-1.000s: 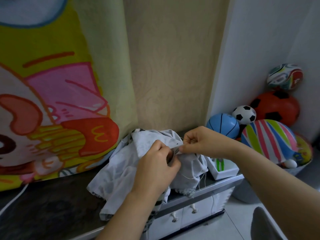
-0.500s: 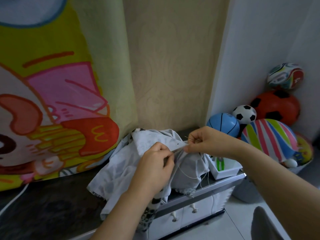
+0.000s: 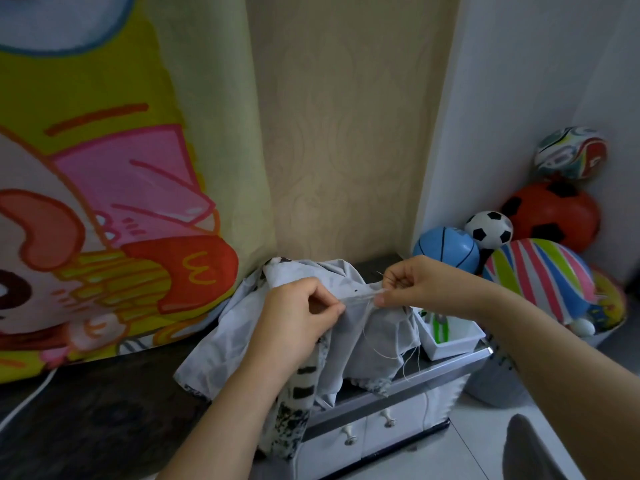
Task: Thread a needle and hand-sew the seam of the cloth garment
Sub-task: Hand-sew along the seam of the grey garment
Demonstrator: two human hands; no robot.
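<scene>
left hand [image 3: 298, 313]: pinching seam [image 3: 358, 296] of cloth garment [image 3: 242, 327], fingers curled
right hand [image 3: 412, 285]: pinching other seam end, gripping needle [image 3: 380, 274]
cloth garment: lying bunched on table [image 3: 86, 410]
thread [image 3: 372, 341]: hanging below seam

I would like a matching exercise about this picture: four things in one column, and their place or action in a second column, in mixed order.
A: 1 left hand; 2 right hand; 3 white box; 4 blue ball.
B: a beside the black-and-white ball; b pinches the seam's left end; c on the cabinet, right of the garment; d pinches the seam's right end.
Pairs: 1-b, 2-d, 3-c, 4-a.
</scene>
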